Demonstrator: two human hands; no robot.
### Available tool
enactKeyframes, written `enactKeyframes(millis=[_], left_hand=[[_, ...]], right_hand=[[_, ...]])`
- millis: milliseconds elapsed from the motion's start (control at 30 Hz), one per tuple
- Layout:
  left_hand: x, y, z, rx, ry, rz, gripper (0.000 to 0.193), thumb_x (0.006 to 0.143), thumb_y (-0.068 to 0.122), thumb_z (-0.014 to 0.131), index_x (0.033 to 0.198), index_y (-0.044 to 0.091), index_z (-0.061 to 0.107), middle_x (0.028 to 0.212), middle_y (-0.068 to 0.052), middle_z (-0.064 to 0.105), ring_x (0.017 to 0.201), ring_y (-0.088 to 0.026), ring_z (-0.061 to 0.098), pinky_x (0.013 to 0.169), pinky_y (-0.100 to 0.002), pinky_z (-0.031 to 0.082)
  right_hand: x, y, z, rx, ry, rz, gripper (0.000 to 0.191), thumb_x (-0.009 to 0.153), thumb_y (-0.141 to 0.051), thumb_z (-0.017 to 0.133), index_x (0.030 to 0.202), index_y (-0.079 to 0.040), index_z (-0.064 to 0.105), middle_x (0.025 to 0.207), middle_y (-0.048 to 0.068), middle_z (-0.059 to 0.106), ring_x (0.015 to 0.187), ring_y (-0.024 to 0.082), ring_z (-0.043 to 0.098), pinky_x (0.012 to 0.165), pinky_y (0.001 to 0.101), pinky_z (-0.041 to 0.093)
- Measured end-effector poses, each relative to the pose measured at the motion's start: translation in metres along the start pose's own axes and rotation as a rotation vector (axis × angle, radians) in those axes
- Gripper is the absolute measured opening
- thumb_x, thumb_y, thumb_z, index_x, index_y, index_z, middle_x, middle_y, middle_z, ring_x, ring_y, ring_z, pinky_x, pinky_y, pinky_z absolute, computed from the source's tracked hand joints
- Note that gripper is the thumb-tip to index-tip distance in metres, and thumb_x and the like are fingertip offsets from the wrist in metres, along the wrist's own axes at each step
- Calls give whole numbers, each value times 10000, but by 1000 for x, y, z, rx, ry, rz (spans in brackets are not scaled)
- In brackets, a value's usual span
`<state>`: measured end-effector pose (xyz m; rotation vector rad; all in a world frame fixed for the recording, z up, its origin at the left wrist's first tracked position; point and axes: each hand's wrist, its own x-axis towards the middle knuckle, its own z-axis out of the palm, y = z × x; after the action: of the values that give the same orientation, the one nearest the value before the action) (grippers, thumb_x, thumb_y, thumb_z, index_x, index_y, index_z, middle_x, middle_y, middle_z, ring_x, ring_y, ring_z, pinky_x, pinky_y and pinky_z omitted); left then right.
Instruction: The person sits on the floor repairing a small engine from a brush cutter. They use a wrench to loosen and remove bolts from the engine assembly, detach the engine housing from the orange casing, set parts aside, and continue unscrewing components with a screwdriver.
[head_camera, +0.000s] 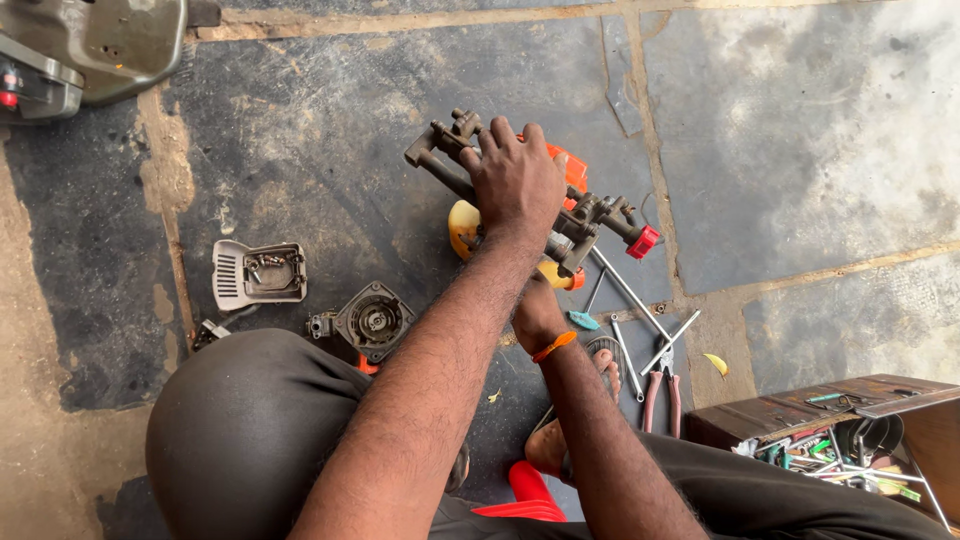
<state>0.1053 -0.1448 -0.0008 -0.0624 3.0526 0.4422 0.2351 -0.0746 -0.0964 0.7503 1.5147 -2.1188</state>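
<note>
Overhead, left hand (515, 180) stretched forward, grip closed over engine assembly (560, 215), right hand (538, 315) beneath, grip hidden

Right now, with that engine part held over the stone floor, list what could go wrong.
1. The left hand grips the grimy engine assembly from above; it might slip and drop onto the floor.
2. The foot in an open sandal sits close below, beside loose T-handled wrenches and pliers, so a fall could hurt toes.
3. Removed parts, the grey cover and round starter housing, lie near the knee and could be kicked.
</note>
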Motion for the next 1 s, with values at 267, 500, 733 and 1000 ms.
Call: enactKeyframes(millis=[267,500,733,1000], left_hand=[[-1,2,1,-2,-9,6,501,976,516,598,1247,96,611,1268,-164,540,1226,-297,542,1022,-550,409],[1,0,2,-9,6,13,508,967,519,600,1244,93,610,1266,-177,534,1216,-304,542,1006,-552,414],[-1,2,3,-21,-31,13,502,985,520,596,1250,93,612,1263,-166,533,1230,-296,535,1016,-546,415],[0,1,2,-6,-9,-4,503,976,533,600,1240,105,616,1257,-163,536,1222,-292,540,1013,-550,421]], right_hand=[[-2,-21,9,93,-62,-38,498,965,-107,682,1392,92,522,1250,203,664,1071,237,702,865,386,606],[-12,-31,26,141,-85,-14,408,996,-118,614,1352,72,555,1170,205,721,999,239,730,791,367,626],[-6,-22,23,125,17,-1,402,969,-101,684,1309,89,582,1074,134,688,912,206,702,717,354,615],[9,8,-29,146,16,25,368,947,-149,590,1281,3,611,1086,70,728,961,158,729,854,387,598]])
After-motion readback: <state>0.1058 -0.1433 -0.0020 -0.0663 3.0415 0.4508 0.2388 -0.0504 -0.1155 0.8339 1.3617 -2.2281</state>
